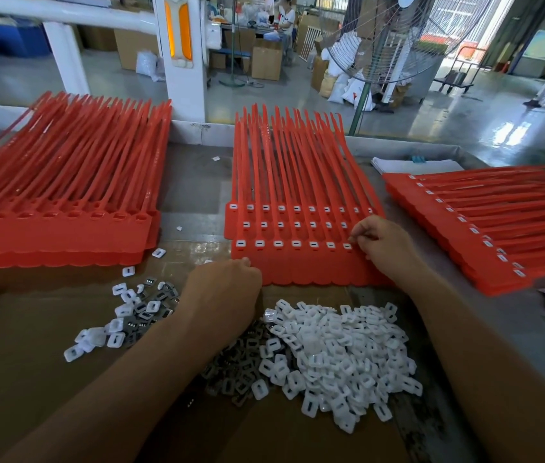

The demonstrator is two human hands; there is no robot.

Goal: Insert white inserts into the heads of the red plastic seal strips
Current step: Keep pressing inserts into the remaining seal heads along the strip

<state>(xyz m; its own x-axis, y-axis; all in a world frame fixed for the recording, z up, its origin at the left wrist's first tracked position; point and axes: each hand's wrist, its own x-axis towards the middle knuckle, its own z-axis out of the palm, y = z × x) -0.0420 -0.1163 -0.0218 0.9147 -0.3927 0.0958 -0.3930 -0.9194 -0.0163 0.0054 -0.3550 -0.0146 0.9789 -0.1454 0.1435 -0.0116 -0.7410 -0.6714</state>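
Centrally on the table (197, 182) lies a stack of red seal strips (297, 182), heads toward the person and tails fanning away. Three staggered rows of its heads show, and each visible head carries a white insert (347, 246) with a dark slot. The right grip (381, 243) is at the right end of the front row, fingers curled, its thumb and forefinger pinching the last white insert there. The left grip (227, 285) sits at the front left corner of the same stack, knuckles up and fingers tucked under; I cannot tell whether it is clenched on anything.

Just in front of the stack, between the two forearms, a loose pile of inserts (337, 355) is heaped on a brown cardboard sheet (30, 379). Dark grey metal clips (231, 372) lie mixed into the pile's left side. A smaller scatter of inserts and clips (127, 315) lies to the left of the left forearm.

A second stack of strips (64, 195) lies to the left with open, unfilled heads. A third stack (481, 228) lies at an angle to the right, its heads fitted with white pieces. A large fan (388, 38) stands beyond the table's far edge.
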